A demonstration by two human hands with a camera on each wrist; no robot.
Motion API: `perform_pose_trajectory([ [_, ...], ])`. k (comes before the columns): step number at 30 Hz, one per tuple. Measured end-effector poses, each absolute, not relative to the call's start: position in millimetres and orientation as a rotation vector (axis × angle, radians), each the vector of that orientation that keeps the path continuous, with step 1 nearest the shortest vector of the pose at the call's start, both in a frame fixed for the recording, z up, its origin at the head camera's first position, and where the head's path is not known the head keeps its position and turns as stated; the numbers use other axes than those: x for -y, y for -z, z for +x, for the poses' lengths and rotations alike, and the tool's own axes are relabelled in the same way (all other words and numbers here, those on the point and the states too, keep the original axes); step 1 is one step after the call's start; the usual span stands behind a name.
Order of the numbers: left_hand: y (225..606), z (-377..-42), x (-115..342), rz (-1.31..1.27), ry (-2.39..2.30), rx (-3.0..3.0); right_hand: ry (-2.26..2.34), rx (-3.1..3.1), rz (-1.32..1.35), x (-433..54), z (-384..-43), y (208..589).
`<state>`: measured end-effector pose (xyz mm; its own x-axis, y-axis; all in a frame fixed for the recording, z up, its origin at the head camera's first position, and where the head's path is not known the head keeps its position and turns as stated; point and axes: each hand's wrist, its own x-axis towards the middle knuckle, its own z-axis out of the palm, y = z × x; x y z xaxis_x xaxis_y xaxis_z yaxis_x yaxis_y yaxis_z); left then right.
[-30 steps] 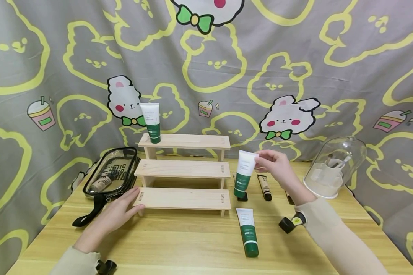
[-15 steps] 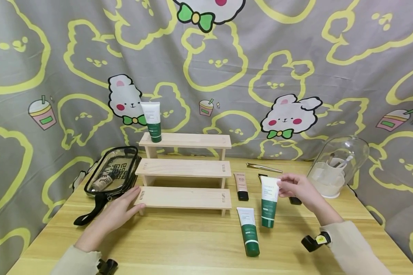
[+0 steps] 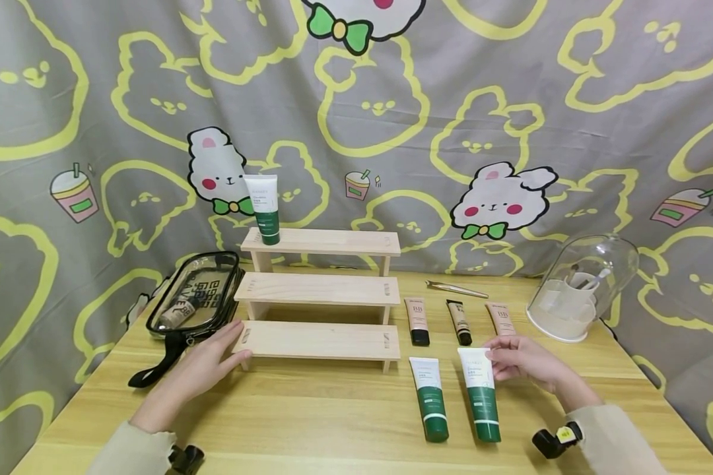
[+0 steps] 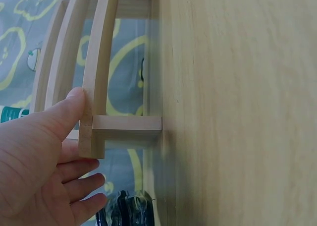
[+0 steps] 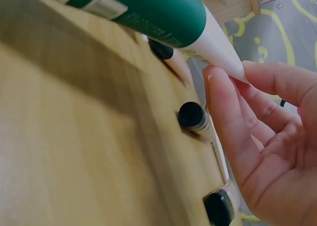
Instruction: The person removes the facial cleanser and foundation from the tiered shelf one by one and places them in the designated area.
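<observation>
My right hand pinches the flat white end of a green and white squeeze tube between thumb and fingertips. That tube slants cap down, close over the table; in the right wrist view its green body fills the top. A matching tube lies just to its left. My left hand holds the left end of the lowest step of a three-tier wooden shelf, thumb against its front corner. A third green and white tube stands on its cap at the top tier's left.
Behind the right hand lie two BB cream tubes and a slim black-capped tube, with metal tweezers farther back. A clear-domed brush holder stands at the back right. Left of the shelf is a clear black-edged pouch.
My right hand has carried its tube down and right from beside the shelf, toward the table beside the matching tube. The left hand stays at the shelf's end.
</observation>
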<state>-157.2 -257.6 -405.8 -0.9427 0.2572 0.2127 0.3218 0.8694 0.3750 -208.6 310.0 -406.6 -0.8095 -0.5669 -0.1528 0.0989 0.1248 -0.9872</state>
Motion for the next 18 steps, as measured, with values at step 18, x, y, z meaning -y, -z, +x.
perform_pose_trajectory([
  [18,405,-157,258,-0.45,0.619,2.878,1.663,-1.87,-0.352,-320,-216,432],
])
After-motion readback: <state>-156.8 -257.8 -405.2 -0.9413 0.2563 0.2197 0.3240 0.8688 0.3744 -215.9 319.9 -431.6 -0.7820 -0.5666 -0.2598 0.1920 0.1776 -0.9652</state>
